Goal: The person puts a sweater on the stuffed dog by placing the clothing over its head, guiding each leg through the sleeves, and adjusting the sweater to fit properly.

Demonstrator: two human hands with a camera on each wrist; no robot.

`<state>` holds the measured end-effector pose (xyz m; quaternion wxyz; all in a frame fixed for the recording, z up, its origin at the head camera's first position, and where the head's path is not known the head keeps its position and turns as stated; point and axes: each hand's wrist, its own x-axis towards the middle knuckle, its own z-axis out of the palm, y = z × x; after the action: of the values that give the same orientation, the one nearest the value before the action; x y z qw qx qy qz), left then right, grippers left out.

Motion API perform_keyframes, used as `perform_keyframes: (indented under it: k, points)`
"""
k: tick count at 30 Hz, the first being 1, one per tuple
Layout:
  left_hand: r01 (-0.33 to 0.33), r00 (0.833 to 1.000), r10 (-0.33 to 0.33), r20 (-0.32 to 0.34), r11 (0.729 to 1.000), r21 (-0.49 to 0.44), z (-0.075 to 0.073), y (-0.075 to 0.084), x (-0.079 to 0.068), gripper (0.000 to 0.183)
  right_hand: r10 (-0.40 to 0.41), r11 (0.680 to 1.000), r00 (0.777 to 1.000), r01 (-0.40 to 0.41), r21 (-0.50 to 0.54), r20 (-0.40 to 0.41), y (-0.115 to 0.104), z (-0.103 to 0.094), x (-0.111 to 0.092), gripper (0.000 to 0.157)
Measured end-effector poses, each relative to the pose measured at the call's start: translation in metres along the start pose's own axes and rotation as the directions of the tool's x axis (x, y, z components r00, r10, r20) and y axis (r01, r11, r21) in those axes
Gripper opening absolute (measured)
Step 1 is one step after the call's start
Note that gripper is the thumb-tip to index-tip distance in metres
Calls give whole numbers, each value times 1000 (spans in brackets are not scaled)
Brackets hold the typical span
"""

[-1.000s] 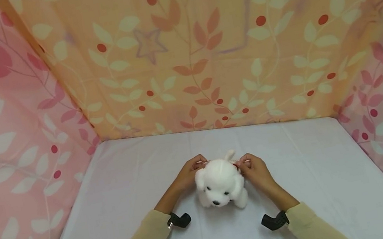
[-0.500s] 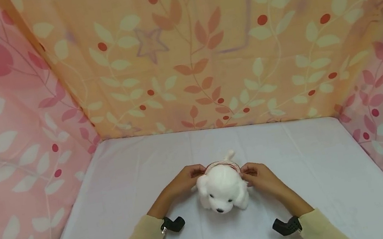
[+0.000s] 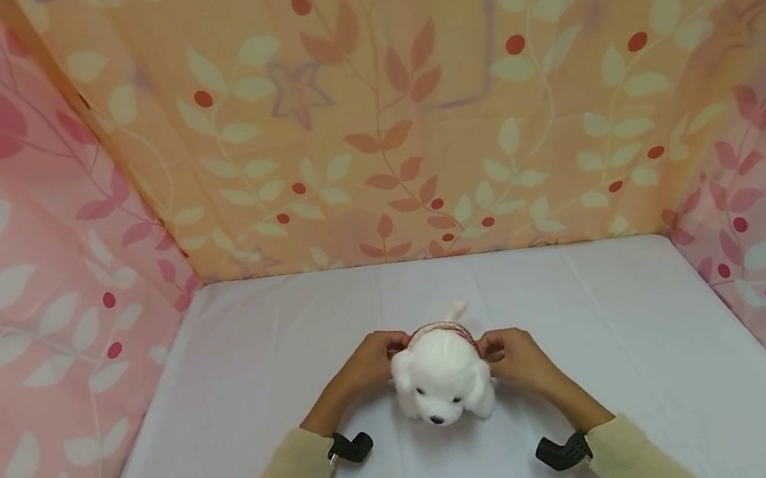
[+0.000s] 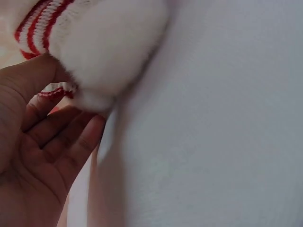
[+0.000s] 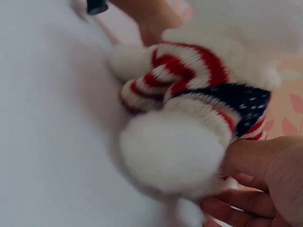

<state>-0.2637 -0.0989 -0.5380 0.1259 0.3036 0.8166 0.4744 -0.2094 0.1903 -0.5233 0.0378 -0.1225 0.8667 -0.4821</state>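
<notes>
A white plush dog stands on the white table, facing the head camera, its tail showing behind its head. Around its body is a knitted sweater with red and white stripes and a navy speckled band. My left hand is at the dog's flank; in the left wrist view its thumb and forefinger pinch the striped knit edge. On the other flank my right hand pinches the sweater's edge between thumb and fingers, beside the fluffy white rear seen in the right wrist view. The head hides most of the sweater from above.
The white table spreads around the dog. Pink leaf-patterned cloth walls stand at left and right, and an orange one closes the back. A black wrist camera juts from the left wrist, another from the right.
Both hands have come lower and nearer along the dog's sides. The knit edge, earlier drawn back behind the head, now arches over it. The dog's head has tipped slightly forward.
</notes>
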Motion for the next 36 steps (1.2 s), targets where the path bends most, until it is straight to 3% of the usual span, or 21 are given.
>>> perform_keyframes:
  k: [5,8,14,17,19,22,24,27,31,34,36]
  points:
    - [-54,997,60,-50,993,104,3,5,-2,13,-84,995,993,79,-57,-81,2,4,0,22]
    - [-57,995,68,-74,988,143,2,10,-6,22,-99,993,989,91,-78,-106,1,3,-4,21]
    - [-20,984,44,-175,990,136,-2,20,-36,34,-189,975,951,151,-165,-245,-10,2,-31,21]
    - [-60,987,81,-141,987,148,2,26,-53,33,-266,951,939,219,-219,-217,-17,7,-49,29]
    - [-84,990,100,-99,985,152,8,29,-61,38,-278,936,946,227,-271,-168,-22,13,-58,40]
    - [-77,990,97,-102,980,181,21,29,-64,49,-241,917,962,181,-356,-131,-27,23,-63,54]
    - [-44,987,75,-143,978,205,32,28,-62,52,-195,905,972,125,-407,-135,-28,31,-62,60]
    - [25,973,30,-227,971,238,46,29,-58,41,-162,895,973,74,-439,-166,-29,41,-58,61]
    - [72,955,10,-296,962,264,55,36,-55,17,-185,868,960,59,-493,-211,-30,49,-53,44]
    - [87,949,5,-315,957,276,56,41,-54,15,-207,828,953,51,-558,-220,-29,51,-51,35]
    - [86,947,13,-321,952,293,56,43,-53,18,-222,801,949,47,-597,-223,-29,50,-49,38]
